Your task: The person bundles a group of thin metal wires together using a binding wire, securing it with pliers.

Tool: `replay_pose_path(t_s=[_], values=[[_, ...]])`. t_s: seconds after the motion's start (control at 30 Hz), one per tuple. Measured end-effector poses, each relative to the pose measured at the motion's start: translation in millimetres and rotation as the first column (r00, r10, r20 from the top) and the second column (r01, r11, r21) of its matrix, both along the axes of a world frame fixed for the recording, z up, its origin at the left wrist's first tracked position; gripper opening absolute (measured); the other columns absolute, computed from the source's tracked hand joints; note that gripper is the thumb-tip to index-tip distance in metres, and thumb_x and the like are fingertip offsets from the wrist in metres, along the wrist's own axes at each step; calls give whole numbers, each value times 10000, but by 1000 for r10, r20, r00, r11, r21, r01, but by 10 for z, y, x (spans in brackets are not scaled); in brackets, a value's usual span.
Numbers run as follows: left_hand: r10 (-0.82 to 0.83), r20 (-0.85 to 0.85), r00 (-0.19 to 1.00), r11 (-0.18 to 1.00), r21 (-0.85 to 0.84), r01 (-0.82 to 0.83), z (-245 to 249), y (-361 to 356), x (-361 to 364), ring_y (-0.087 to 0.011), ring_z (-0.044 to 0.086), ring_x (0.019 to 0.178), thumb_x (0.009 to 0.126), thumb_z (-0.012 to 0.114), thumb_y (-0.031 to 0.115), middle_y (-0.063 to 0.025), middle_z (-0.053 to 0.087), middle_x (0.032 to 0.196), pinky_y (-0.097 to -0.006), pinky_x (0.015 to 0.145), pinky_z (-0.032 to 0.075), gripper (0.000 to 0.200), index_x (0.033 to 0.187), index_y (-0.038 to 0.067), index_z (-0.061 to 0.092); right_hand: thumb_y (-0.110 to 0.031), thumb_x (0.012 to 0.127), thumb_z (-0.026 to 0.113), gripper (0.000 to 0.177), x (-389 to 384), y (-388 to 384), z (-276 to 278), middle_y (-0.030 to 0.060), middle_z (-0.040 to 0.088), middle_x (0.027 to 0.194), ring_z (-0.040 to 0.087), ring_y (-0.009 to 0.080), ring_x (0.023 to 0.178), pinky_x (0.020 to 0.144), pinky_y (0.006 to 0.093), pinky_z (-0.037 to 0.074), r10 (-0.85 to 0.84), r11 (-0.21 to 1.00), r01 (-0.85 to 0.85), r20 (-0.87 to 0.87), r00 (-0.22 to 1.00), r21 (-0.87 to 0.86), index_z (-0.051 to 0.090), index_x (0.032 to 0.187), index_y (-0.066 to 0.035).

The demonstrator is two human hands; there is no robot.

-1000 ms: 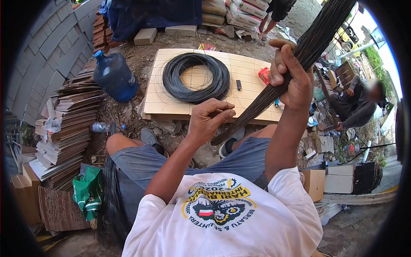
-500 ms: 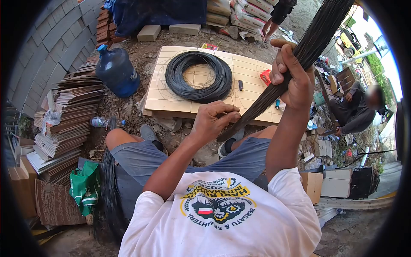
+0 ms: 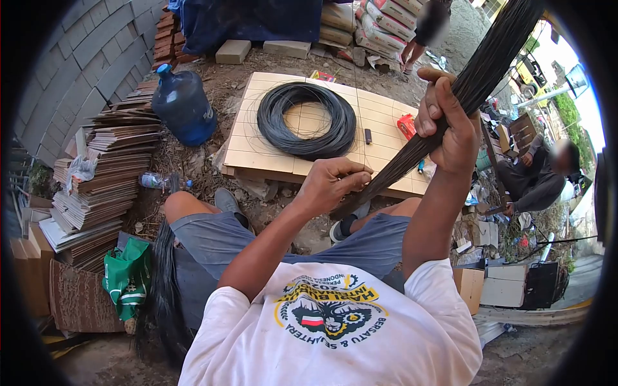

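My right hand (image 3: pixel 450 122) is closed round a thick bundle of straight black wires (image 3: pixel 492 61), holding it slanted from upper right down toward my knees. Beside the bundle's lower part, my left hand (image 3: pixel 338 183) is closed in a pinch, thumb against forefinger. A thin dark wire (image 3: pixel 362 122) runs upward from those fingertips, over the tabletop. Just beyond my hands, a coil of black wire (image 3: pixel 264 122) lies on a low table of pale boards (image 3: pixel 241 145). To the coil's right are a small black object (image 3: pixel 368 136) and a red packet (image 3: pixel 407 127).
On the left stand a blue water jug (image 3: pixel 183 106), stacked tiles (image 3: pixel 106 167) and a green bag (image 3: pixel 127 276). Another black bundle (image 3: pixel 168 283) hangs by my left thigh. A person (image 3: pixel 541 174) sits at right; another (image 3: pixel 428 29) is at the back near stacked sacks (image 3: pixel 389 26).
The view has shifted slightly, so the table and coil appear a little lower and further right. Both hands keep their grips, and a thin wire above my left hand now shows more clearly.
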State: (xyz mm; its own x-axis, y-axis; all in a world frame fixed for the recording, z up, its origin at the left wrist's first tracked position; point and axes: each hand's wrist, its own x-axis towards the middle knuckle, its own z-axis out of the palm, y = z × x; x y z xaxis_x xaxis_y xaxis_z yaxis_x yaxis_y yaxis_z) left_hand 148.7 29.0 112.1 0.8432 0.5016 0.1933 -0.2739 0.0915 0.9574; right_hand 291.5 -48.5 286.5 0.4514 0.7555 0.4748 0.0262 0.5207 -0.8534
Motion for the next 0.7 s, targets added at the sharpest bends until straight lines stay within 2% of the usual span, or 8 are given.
replay_pose_path(t_s=[0.03,0.13,0.37,0.43,0.5,0.53,0.67,0.7], values=[[-4,12,1000,990,138,2,20,17,-38,-69,637,784,934,672,109,-27,653,867,-223,675,520,202,1097,-5,711,-222,937,681,339,-1,-2,-8,-3,496,651,499,86,502,462,227,391,-17,1000,17,-12,1000,-17,639,1089,78],[36,-2,999,945,326,-33,77,22,-72,-80,644,794,946,646,88,-28,629,857,-224,674,520,202,1121,7,704,-223,935,684,339,-16,11,-4,-2,499,653,501,86,505,460,228,392,-30,999,29,-16,999,-30,638,1091,74],[65,23,998,935,348,-68,130,31,-131,-90,599,732,940,626,53,-36,596,805,-239,648,497,217,1141,39,705,-245,989,599,428,-63,82,80,-16,450,660,474,59,509,453,216,395,-48,998,49,8,999,-34,539,1161,143],[103,27,994,850,516,-102,102,65,-114,-103,573,703,929,635,49,-44,577,778,-258,643,476,225,1142,52,708,-230,960,644,376,-27,81,73,-6,477,657,485,70,509,455,221,395,-17,1000,16,-25,1000,-23,590,1122,105],[99,31,995,863,495,-101,84,51,-115,-155,582,697,907,650,58,-71,578,762,-298,634,464,227,1125,42,711,-215,931,688,324,-12,88,67,4,504,655,496,81,509,457,226,395,16,1000,-17,-55,998,-8,640,1083,67],[91,32,995,877,471,-95,86,41,-118,-206,591,692,885,665,66,-98,578,747,-338,624,451,232,1109,31,713,-228,961,642,376,-14,79,61,-8,476,656,491,70,510,455,220,394,7,999,-8,-13,1000,-36,586,1126,105],[78,29,997,839,538,-81,147,30,-127,-206,604,703,890,659,66,-100,595,764,-340,633,460,222,1103,30,709,-241,988,601,434,-36,87,63,-17,453,660,488,61,515,453,213,393,-25,998,29,52,998,-62,528,1173,145],[96,47,994,930,353,-106,160,-19,-107,-217,615,711,888,658,65,-108,608,781,-348,640,466,207,1086,28,707,-241,988,601,434,-42,87,49,-17,453,660,488,61,515,453,213,393,-30,997,33,49,998,-65,528,1173,145]])
